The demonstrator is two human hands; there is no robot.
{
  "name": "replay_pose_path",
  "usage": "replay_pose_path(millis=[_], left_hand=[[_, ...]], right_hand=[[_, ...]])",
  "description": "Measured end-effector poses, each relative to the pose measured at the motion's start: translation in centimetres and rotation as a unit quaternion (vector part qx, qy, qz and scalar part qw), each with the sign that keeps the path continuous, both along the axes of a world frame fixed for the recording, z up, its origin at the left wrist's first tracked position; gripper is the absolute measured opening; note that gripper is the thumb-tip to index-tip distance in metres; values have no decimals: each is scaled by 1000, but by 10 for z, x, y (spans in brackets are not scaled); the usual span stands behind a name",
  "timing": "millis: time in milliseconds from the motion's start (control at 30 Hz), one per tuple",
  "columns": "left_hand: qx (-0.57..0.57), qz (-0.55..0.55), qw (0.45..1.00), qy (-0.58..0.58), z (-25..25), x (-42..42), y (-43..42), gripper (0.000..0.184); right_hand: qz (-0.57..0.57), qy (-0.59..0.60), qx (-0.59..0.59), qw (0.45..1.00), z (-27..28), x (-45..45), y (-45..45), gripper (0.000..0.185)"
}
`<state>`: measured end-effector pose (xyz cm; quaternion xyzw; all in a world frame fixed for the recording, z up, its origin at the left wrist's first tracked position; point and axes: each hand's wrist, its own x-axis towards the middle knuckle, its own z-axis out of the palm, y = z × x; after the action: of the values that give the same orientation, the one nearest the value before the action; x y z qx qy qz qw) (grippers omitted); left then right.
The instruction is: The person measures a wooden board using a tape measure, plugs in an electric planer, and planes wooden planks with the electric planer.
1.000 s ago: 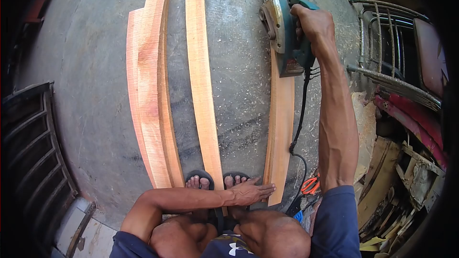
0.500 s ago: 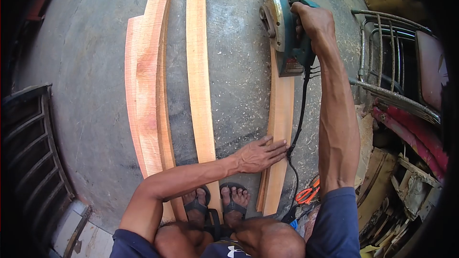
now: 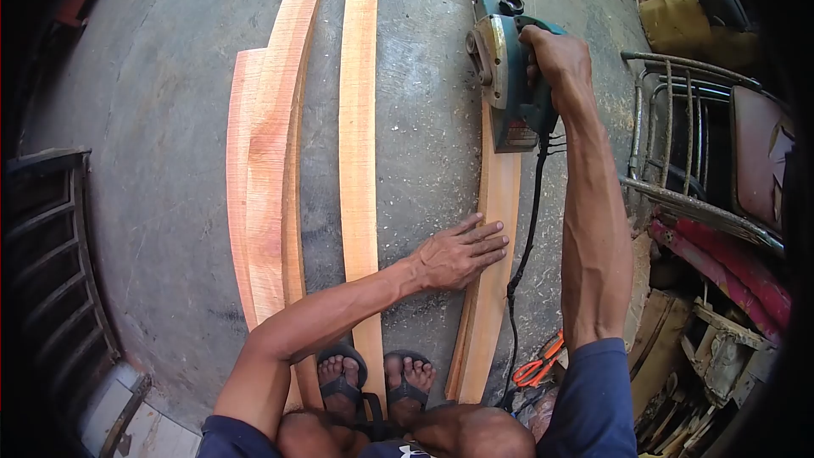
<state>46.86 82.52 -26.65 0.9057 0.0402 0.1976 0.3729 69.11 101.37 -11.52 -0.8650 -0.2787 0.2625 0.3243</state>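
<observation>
My right hand (image 3: 557, 59) is wrapped round the rear handle of a teal electric planer (image 3: 509, 76). The planer rests on the upper part of a long wooden plank (image 3: 500, 182), which lies on at least one other plank. A black power cord (image 3: 530, 242) runs from the planer down along the plank's right side. Lower on the same plank, my left hand (image 3: 462, 253) lies flat with fingers spread, the fingertips on the wood. The planer's underside is hidden against the wood.
Left of my hands lie a single plank (image 3: 359, 119) and a stack of reddish planks (image 3: 271, 170). Orange-handled scissors (image 3: 539, 363) are by my right knee. A metal chair frame (image 3: 678, 127) and scrap wood (image 3: 678, 348) line the right side. A dark metal grille (image 3: 68, 263) stands at left.
The view has shifted, so the floor and planks appear lower. The planer stays near the plank's far end, and my left hand sits slightly farther up the plank.
</observation>
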Motion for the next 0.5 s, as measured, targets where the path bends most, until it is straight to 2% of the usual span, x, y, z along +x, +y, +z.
replay_pose_path(millis=[167,300,367,433,467,500], left_hand=[[-47,-3,999,9,8,1,-3,42],[-62,8,997,35,23,4,-6,41],[-69,21,996,44,25,3,-5,40],[-177,92,980,1,27,-1,-17,41],[-173,97,980,-3,31,-3,-18,41],[-226,152,962,15,39,-3,-18,47]], right_hand=[[-8,-1,24,1000,-6,9,11,23],[27,27,22,999,2,20,3,37],[6,-24,21,999,16,10,-26,40],[-18,-4,54,998,29,10,-78,43],[-18,-20,58,998,42,4,-106,44],[-21,-38,63,997,60,-2,-136,44]])
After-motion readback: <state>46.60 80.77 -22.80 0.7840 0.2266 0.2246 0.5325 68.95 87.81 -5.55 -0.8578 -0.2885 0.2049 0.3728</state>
